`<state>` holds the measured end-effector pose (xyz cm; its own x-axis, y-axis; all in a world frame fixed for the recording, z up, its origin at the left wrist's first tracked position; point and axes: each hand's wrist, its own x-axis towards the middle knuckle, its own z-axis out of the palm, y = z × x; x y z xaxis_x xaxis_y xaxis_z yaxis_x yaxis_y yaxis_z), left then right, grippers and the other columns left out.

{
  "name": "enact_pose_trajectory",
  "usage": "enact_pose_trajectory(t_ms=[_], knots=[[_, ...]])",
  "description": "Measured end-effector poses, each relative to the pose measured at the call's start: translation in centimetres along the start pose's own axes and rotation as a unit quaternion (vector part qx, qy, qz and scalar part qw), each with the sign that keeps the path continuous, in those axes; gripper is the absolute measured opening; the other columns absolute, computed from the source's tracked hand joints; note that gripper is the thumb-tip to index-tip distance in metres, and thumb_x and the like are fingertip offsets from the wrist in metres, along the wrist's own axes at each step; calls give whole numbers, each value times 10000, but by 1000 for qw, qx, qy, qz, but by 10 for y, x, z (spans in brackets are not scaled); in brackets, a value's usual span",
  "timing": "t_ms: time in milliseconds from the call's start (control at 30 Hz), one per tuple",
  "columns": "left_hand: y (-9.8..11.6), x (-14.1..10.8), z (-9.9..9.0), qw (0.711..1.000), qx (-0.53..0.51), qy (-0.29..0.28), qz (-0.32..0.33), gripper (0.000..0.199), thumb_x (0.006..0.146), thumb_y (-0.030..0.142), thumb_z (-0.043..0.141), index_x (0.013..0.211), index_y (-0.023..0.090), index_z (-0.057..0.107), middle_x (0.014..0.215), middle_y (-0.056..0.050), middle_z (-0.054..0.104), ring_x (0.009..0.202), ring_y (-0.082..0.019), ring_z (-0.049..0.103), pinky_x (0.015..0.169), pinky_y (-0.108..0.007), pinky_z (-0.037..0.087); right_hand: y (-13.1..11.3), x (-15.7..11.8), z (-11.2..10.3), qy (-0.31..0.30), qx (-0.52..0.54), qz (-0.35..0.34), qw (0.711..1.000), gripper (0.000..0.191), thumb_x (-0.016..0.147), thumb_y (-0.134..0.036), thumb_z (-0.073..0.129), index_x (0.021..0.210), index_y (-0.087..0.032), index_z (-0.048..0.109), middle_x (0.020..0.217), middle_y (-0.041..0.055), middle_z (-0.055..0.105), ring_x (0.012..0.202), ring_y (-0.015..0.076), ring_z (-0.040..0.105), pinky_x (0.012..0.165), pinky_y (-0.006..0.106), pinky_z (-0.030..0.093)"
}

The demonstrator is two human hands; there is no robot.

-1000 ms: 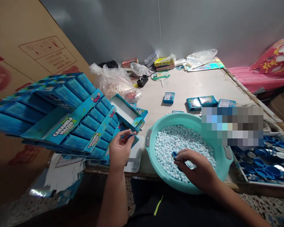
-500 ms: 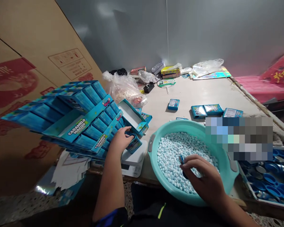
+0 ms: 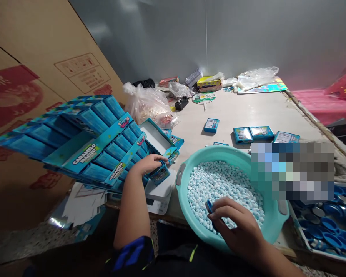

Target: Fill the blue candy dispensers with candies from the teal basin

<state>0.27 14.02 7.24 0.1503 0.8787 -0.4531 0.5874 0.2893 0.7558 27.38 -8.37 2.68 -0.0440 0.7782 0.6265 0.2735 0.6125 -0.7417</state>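
My left hand (image 3: 151,164) is closed on a small blue candy pack (image 3: 160,176), just over the white scale (image 3: 158,204). Beside it lies an open blue display carton (image 3: 158,139) with a white inside. Display boxes of blue candy packs (image 3: 89,156), printed "CARAMELO MACIZO", stand tilted and stacked at left. Over the turquoise basin (image 3: 187,209), my right hand (image 3: 233,219) pinches a small blue oval container (image 3: 209,205), partly hidden by the fingers. Pale blue and white candies (image 3: 222,184) fill the basin's bottom.
A tray of blue oval containers (image 3: 331,221) stands at right, below a pixelated patch. Loose blue packs (image 3: 211,125) lie behind the basin. Plastic bags (image 3: 148,105), a yellow box (image 3: 209,84) and a fan (image 3: 204,98) sit farther back. A large cardboard box (image 3: 83,73) rises at left.
My right hand has moved left and slightly down over the candies with the blue oval container. My left hand stays on the pack by the scale. The view has shifted slightly.
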Motion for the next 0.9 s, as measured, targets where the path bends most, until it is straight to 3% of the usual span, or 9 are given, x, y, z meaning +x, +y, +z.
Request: enact_pose_trajectory(t_ms=[67, 167, 367, 700, 900], knots=[[-3, -1, 5, 999, -46, -28, 5, 408, 519, 226, 733, 917, 176, 804, 1000, -95, 802, 1009, -307, 721, 794, -322, 565, 0, 0, -1, -1, 7, 3, 1000, 212, 901, -15, 576, 913, -218, 637, 837, 29, 681, 738, 127, 676, 670, 199, 563], [-12, -2, 6, 994, -106, -40, -1, 473, 541, 282, 766, 995, 149, 784, 1038, -123, 795, 1045, -316, 721, 839, -356, 572, -1, 2, -2, -2, 18, 7, 1000, 212, 901, -13, 575, 916, -217, 630, 838, 29, 679, 741, 126, 676, 675, 199, 563], [-32, -4, 1, 985, -172, -18, -5, 530, 560, 301, 804, 1061, 146, 737, 1102, -136, 782, 1038, -316, 725, 820, -379, 587, 0, 3, -1, -5, 26, 10, 1000, 202, 919, -22, 563, 906, -217, 615, 812, 31, 660, 714, 133, 655, 642, 216, 560], [-46, -3, 12, 970, -242, 28, -1, 532, 604, 225, 760, 1118, 136, 656, 1148, -137, 763, 1089, -281, 712, 826, -347, 594, 3, -1, -3, -21, 15, 27, 999, 204, 924, -24, 577, 944, -224, 613, 852, 30, 659, 755, 129, 651, 669, 216, 559], [-53, 0, 15, 963, -266, 51, 13, 472, 592, 210, 775, 1011, 180, 560, 1124, -116, 766, 1059, -263, 718, 785, -327, 586, 3, -1, -4, -19, 9, 29, 999, 215, 918, -16, 578, 935, -224, 633, 861, 30, 674, 770, 132, 674, 687, 224, 566]])
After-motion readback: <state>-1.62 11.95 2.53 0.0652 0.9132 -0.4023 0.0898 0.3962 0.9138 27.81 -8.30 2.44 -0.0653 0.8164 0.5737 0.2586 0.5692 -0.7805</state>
